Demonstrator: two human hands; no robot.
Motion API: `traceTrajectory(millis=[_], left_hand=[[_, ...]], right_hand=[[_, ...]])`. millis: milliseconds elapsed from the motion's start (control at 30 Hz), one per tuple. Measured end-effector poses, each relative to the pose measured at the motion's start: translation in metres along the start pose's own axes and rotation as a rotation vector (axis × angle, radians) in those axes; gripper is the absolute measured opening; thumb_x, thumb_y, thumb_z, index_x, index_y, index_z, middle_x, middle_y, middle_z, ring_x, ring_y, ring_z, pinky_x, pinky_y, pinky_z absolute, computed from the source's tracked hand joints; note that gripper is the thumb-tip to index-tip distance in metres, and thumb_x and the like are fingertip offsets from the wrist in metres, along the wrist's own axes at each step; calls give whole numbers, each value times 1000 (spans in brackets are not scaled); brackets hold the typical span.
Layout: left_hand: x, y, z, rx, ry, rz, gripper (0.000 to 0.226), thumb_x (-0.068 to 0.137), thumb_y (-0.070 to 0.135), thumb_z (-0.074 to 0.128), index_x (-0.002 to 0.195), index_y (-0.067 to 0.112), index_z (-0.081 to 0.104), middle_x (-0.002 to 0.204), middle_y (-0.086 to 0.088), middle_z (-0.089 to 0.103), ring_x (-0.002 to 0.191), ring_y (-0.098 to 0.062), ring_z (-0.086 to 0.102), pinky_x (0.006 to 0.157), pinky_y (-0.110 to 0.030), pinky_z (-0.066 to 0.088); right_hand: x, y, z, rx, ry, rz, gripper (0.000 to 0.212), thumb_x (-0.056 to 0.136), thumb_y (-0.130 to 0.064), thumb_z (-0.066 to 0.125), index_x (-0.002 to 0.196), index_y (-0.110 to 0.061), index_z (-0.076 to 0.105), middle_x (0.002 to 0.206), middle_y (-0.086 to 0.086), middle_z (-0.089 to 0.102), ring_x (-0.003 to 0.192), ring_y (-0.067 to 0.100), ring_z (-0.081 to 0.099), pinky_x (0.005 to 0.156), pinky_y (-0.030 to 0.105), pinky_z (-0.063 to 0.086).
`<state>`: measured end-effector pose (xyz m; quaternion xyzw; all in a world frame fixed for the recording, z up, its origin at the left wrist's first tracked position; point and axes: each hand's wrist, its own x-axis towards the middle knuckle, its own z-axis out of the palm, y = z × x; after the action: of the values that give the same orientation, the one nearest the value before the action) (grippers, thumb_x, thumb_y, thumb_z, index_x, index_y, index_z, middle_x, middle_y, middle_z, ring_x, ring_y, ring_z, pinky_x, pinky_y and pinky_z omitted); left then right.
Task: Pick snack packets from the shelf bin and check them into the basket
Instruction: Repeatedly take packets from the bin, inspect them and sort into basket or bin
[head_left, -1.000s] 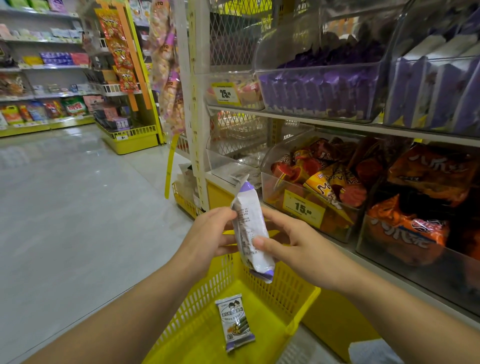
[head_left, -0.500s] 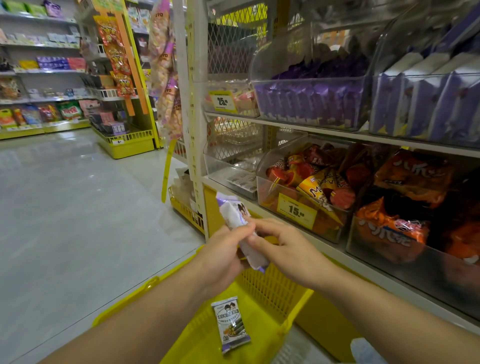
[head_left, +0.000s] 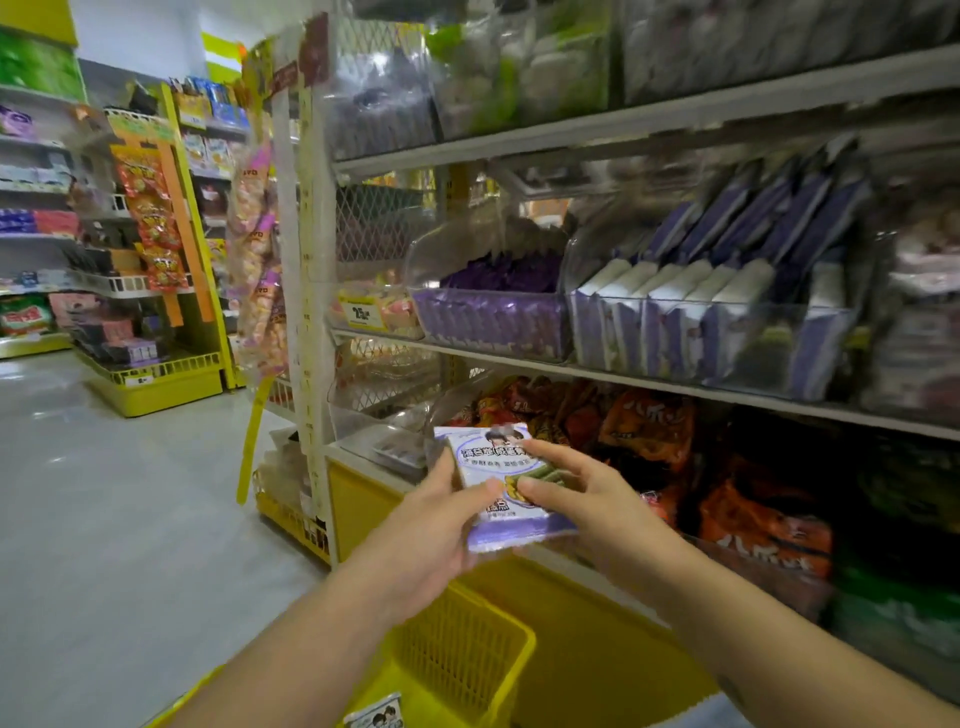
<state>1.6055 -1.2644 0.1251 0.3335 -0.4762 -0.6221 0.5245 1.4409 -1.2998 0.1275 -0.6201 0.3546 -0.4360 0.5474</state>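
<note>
The left hand (head_left: 436, 535) and right hand (head_left: 587, 509) pinch a purple snack packet (head_left: 498, 460); below them, the yellow basket (head_left: 467, 639) already holds another packet (head_left: 375, 717).

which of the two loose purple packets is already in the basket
The half-seen packet at the bottom edge, lying in the yellow basket. The other packet is pinched between left hand and right hand.

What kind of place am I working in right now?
Very likely a supermarket snack aisle: the shelves hold clear bins of purple packets, a yellow price tag fronts another bin, and a yellow shopping basket sits below the held snack packet.
</note>
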Motion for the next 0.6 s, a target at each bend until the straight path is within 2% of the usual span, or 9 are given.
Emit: traceTrajectory(millis=[67,133,233,300,433,500,567,600], left_hand=[[10,17,25,-18,27,22,44,96,4,48,136,22,48,111,-4,73,90,-20,73,62,-30,58],[22,35,53,-51,5,86,39,96,5,48,133,19,52,110,-6,74,86,-19,73,61,-30,58],[35,60,92,-62,-37,158,31,96,15,52,126,21,60,106,-4,74,81,-13,72,59,-27,57],[43,69,117,4,-50,150,26,98,26,52,121,23,63,100,-1,75,76,-11,71,57,-24,54],[62,78,156,295,-19,147,27,101,39,42,103,27,66,92,4,74,77,-13,71,68,-28,54],[73,78,160,550,48,294,28,101,38,42,94,30,69,95,7,73,91,-12,68,84,-25,53],[83,76,157,895,71,489,23,100,34,47,110,31,68,109,13,68,104,-3,61,84,-9,43],[89,76,156,999,81,537,25,99,31,50,119,30,65,115,15,65,108,0,57,82,-6,40]], right_hand=[[-8,-24,-14,-40,78,-84,54,78,-24,74,129,-24,57,115,3,68,96,18,69,88,37,56],[-19,-53,-32,-201,151,-272,68,67,-36,77,131,-24,56,123,-9,61,111,5,62,95,28,52],[-38,-94,-62,-524,199,-511,50,68,-46,76,116,-43,60,136,-33,36,132,-8,37,94,21,50],[-47,-117,-83,-651,228,-605,36,66,-53,71,100,-45,64,143,-30,34,133,-10,34,91,20,51],[-48,-163,-126,-776,272,-676,19,71,-39,74,85,-31,66,122,-20,60,119,-8,51,99,36,49],[-45,-184,-148,-872,283,-646,15,73,-33,77,82,-30,65,110,-12,68,109,0,61,93,42,51],[-43,-205,-166,-975,279,-565,14,73,-37,76,81,-29,67,94,-8,72,88,4,67,78,38,55],[-42,-214,-173,-1019,263,-519,16,73,-39,75,82,-28,69,85,-9,73,76,2,67,68,31,55]])
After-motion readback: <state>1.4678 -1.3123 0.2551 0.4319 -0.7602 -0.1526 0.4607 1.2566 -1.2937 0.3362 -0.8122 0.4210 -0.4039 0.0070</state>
